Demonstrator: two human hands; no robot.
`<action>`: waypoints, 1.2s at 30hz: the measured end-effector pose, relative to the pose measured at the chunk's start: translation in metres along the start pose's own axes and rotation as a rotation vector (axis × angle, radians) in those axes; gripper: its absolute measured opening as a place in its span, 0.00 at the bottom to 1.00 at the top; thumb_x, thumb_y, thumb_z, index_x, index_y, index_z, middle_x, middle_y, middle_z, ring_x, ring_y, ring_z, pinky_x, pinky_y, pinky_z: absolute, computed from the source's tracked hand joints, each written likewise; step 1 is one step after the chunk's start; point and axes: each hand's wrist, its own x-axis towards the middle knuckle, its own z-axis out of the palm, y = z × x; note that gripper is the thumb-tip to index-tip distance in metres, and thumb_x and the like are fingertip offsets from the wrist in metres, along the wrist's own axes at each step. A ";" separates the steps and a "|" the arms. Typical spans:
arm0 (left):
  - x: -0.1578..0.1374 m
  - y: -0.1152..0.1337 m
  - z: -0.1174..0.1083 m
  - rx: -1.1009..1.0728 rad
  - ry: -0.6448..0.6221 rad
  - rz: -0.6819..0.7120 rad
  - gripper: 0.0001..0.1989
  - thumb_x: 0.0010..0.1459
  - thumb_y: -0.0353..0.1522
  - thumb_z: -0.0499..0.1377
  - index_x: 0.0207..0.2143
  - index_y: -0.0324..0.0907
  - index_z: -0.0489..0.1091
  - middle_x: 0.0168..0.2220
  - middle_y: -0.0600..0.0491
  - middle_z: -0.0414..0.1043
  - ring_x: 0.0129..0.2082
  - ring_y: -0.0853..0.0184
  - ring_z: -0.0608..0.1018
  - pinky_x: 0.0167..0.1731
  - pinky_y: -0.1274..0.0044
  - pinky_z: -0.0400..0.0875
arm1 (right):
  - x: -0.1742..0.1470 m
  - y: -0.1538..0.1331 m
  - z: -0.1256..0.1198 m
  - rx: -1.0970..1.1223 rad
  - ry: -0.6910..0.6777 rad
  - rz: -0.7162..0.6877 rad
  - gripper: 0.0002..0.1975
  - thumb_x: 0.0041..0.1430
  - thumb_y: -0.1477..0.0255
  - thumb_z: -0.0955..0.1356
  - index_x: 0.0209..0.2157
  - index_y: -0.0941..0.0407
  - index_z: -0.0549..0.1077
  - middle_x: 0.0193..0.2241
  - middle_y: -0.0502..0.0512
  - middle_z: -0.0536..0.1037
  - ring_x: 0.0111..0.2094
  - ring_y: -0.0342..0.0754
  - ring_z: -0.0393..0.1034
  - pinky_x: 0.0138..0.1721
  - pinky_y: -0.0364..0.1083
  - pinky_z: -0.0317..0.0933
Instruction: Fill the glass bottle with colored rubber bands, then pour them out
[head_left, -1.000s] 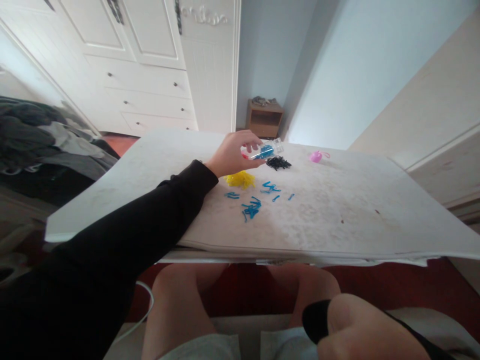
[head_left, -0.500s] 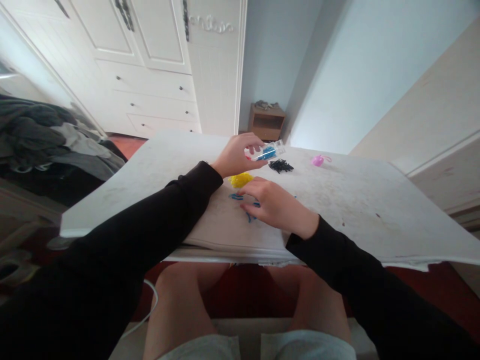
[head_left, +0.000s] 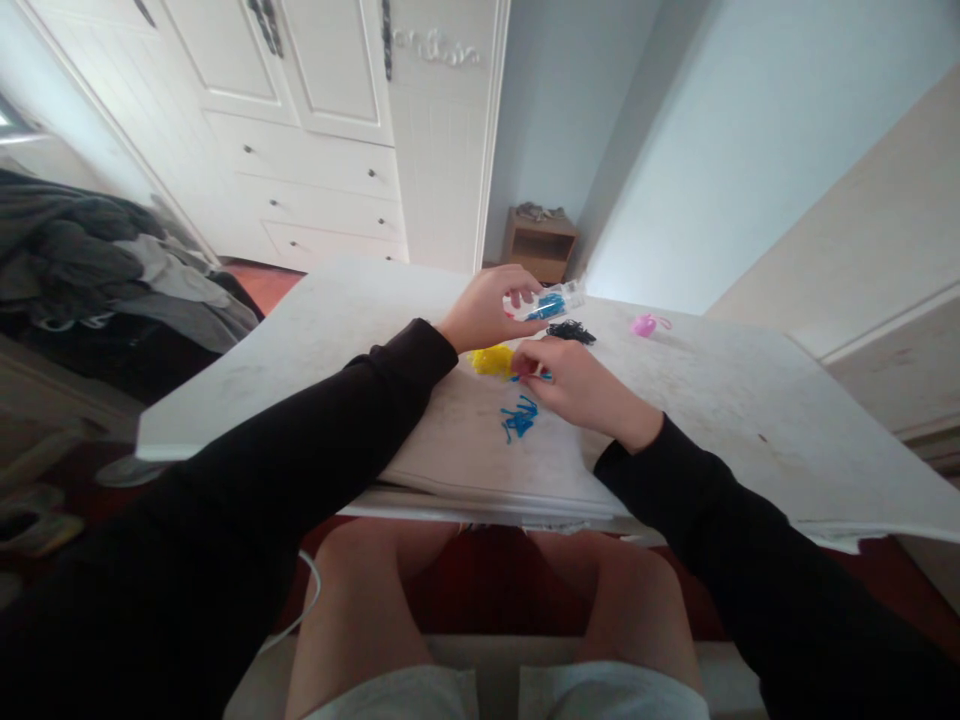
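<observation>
My left hand holds a small clear plastic container with blue pieces inside, lifted a little above the white table. My right hand rests on the table just below it, fingertips pinched on a blue piece beside the yellow pile. A loose cluster of blue pieces lies just left of my right hand. A black pile sits beyond my right hand, under the container.
A pink object lies farther right on the table. A white wardrobe with drawers and a small wooden nightstand stand behind. Clothes are heaped at the left. My knees show below the table's front edge.
My right hand came up from my lap onto the table, then slid forward to the blue pieces near the yellow pile. My left hand kept the container raised.
</observation>
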 end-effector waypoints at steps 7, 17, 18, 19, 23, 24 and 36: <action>-0.001 -0.001 0.002 -0.003 -0.003 -0.001 0.15 0.52 0.36 0.72 0.41 0.38 0.78 0.34 0.50 0.79 0.30 0.69 0.78 0.33 0.76 0.73 | -0.025 0.006 -0.006 0.186 -0.001 0.107 0.05 0.56 0.80 0.69 0.32 0.57 0.75 0.29 0.51 0.79 0.31 0.45 0.73 0.36 0.45 0.63; -0.001 -0.003 0.002 0.010 -0.003 -0.014 0.16 0.52 0.36 0.72 0.41 0.39 0.78 0.34 0.50 0.79 0.30 0.69 0.77 0.32 0.75 0.73 | -0.035 0.002 -0.008 0.052 0.011 0.056 0.06 0.60 0.72 0.73 0.40 0.57 0.80 0.40 0.59 0.80 0.42 0.53 0.74 0.47 0.52 0.68; -0.001 -0.002 0.002 0.012 -0.006 -0.018 0.16 0.52 0.36 0.72 0.41 0.39 0.78 0.34 0.50 0.79 0.30 0.68 0.78 0.33 0.75 0.73 | -0.036 0.003 -0.006 0.031 0.003 0.051 0.09 0.60 0.69 0.74 0.41 0.57 0.80 0.42 0.61 0.80 0.45 0.55 0.73 0.51 0.54 0.68; -0.001 -0.002 0.002 0.014 -0.008 -0.019 0.16 0.52 0.36 0.72 0.41 0.39 0.78 0.34 0.50 0.79 0.31 0.68 0.78 0.33 0.75 0.73 | -0.038 0.003 -0.004 0.010 -0.004 0.051 0.13 0.59 0.65 0.76 0.42 0.57 0.81 0.44 0.62 0.78 0.48 0.57 0.72 0.53 0.56 0.68; -0.001 0.000 0.001 0.011 -0.013 -0.023 0.16 0.52 0.36 0.72 0.41 0.39 0.78 0.34 0.50 0.79 0.31 0.68 0.78 0.33 0.75 0.73 | -0.044 -0.002 0.003 -0.049 -0.016 0.087 0.26 0.51 0.54 0.80 0.45 0.57 0.80 0.48 0.64 0.75 0.51 0.63 0.67 0.57 0.63 0.66; -0.001 0.000 0.001 0.011 -0.014 -0.025 0.16 0.52 0.35 0.72 0.41 0.39 0.78 0.34 0.50 0.79 0.31 0.68 0.78 0.33 0.75 0.73 | -0.045 -0.004 0.004 -0.053 -0.018 0.100 0.28 0.50 0.54 0.81 0.46 0.57 0.80 0.49 0.64 0.75 0.51 0.63 0.67 0.57 0.64 0.66; -0.001 0.000 0.002 -0.013 -0.002 -0.013 0.15 0.51 0.35 0.72 0.41 0.39 0.78 0.34 0.50 0.79 0.30 0.69 0.77 0.33 0.76 0.73 | -0.046 -0.013 0.011 0.086 -0.013 0.075 0.02 0.63 0.74 0.75 0.35 0.54 0.80 0.40 0.56 0.78 0.48 0.55 0.68 0.53 0.56 0.64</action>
